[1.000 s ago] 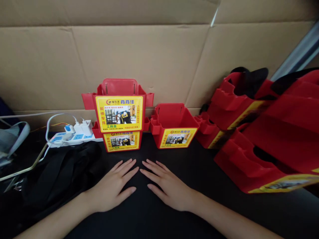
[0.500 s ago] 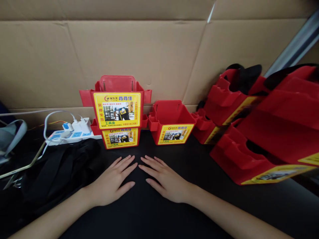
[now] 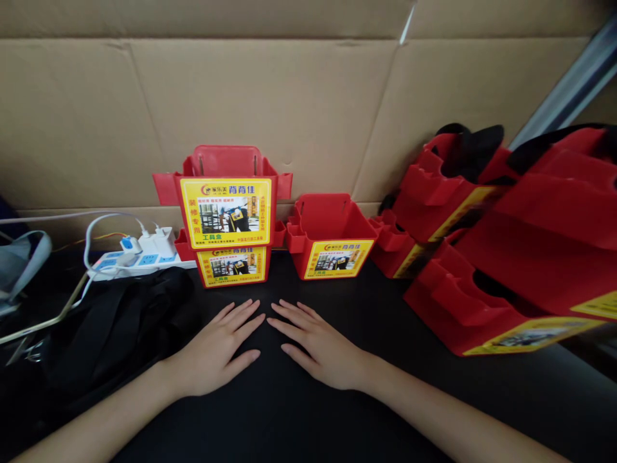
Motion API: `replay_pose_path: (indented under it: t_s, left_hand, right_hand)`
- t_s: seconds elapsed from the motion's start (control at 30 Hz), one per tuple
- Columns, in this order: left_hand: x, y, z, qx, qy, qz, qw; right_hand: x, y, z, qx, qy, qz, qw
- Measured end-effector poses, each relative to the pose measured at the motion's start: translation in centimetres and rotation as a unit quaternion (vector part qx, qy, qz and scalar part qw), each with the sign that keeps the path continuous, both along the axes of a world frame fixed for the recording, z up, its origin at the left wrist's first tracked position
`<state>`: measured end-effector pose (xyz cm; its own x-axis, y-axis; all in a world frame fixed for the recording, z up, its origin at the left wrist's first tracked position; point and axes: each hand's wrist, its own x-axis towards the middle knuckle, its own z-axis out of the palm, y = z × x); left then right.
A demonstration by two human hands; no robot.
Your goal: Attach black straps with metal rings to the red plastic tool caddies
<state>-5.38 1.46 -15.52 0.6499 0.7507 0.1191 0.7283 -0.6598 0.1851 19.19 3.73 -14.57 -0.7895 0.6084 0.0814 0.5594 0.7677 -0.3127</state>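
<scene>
My left hand (image 3: 215, 350) lies flat on the black tabletop (image 3: 270, 418), fingers stretched out and nothing in it. Mirroring it, my right hand (image 3: 318, 347) also rests palm down and open, its fingertips a small gap from the left ones. Just beyond the left fingertips stands a stack of two red plastic tool boxes, the upper box (image 3: 168, 190) sitting on the lower box (image 3: 231, 285), both with yellow labels. To their right, past my right hand, is a single red tool box (image 3: 325, 218), upright with its top open. Neither hand touches a box.
More red tool boxes (image 3: 482, 321) are stacked on the right, black straps (image 3: 482, 151) in the upper ones. Black webbing (image 3: 120, 321) is heaped at left. Behind it lies a white power strip (image 3: 103, 273) with plugs and cables. A cardboard wall (image 3: 265, 103) closes the back.
</scene>
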Motion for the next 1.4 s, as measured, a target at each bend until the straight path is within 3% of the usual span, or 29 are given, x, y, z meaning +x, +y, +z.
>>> replay_pose_path:
  t_s: [0.2, 0.33, 0.4, 0.5, 0.53, 0.6, 0.7, 0.77, 0.83, 0.93, 1.13, 1.2, 1.27, 1.4]
  left_hand:
    - [0.3, -0.2, -0.2, 0.035, -0.030, 0.008, 0.999]
    - [0.3, -0.2, 0.0, 0.133, -0.125, 0.100, 0.978]
    - [-0.3, 0.1, 0.6, 0.219, -0.211, 0.176, 0.936]
    - [-2.2, 1.1, 2.4, 0.316, -0.342, 0.284, 0.838]
    - [-2.9, 1.7, 3.3, 0.320, -0.372, 0.305, 0.816]
    - [-4.1, 2.8, 5.0, 0.284, -0.418, 0.322, 0.801]
    - [-4.8, 4.3, 7.4, 0.170, -0.455, 0.277, 0.829]
    - [-4.6, 5.0, 8.2, 0.088, -0.460, 0.203, 0.860]
    - [-4.3, 5.4, 8.5, 0.053, -0.463, 0.146, 0.873]
    - [-4.1, 5.6, 8.5, 0.075, -0.474, 0.128, 0.868]
    - [-2.7, 3.2, 9.8, 0.163, -0.459, 0.095, 0.868]
    - [-1.9, 1.3, 9.4, 0.149, -0.454, 0.080, 0.875]
    - [-1.2, -0.8, 7.9, 0.115, -0.426, 0.087, 0.893]
    - [-1.1, -4.3, 3.1, 0.035, -0.336, 0.059, 0.939]
  right_hand:
    - [0.0, 0.1, -0.1, 0.001, 0.008, -0.001, 1.000]
    - [0.1, -0.2, -0.2, 0.000, 0.016, -0.005, 1.000]
    - [0.1, -0.4, -0.1, 0.006, 0.044, -0.013, 0.999]
    - [-0.5, 0.2, 0.8, 0.029, 0.143, -0.045, 0.988]
    - [-1.0, 0.7, 1.4, 0.039, 0.184, -0.057, 0.980]
    - [-2.5, 2.1, 3.2, 0.059, 0.265, -0.076, 0.960]
    - [-5.2, 4.9, 6.2, 0.075, 0.345, -0.105, 0.929]
    - [-6.6, 6.6, 7.5, 0.051, 0.350, -0.112, 0.929]
    - [-7.5, 7.7, 8.0, 0.036, 0.332, -0.110, 0.936]
    - [-7.8, 8.5, 7.5, 0.058, 0.345, -0.116, 0.930]
    - [-6.5, 6.8, 7.8, 0.154, 0.489, -0.084, 0.854]
    - [-5.3, 5.0, 7.8, 0.198, 0.529, -0.096, 0.820]
    - [-3.7, 2.6, 6.9, 0.218, 0.551, -0.105, 0.798]
    - [-0.6, -2.4, 2.2, 0.133, 0.518, -0.162, 0.830]
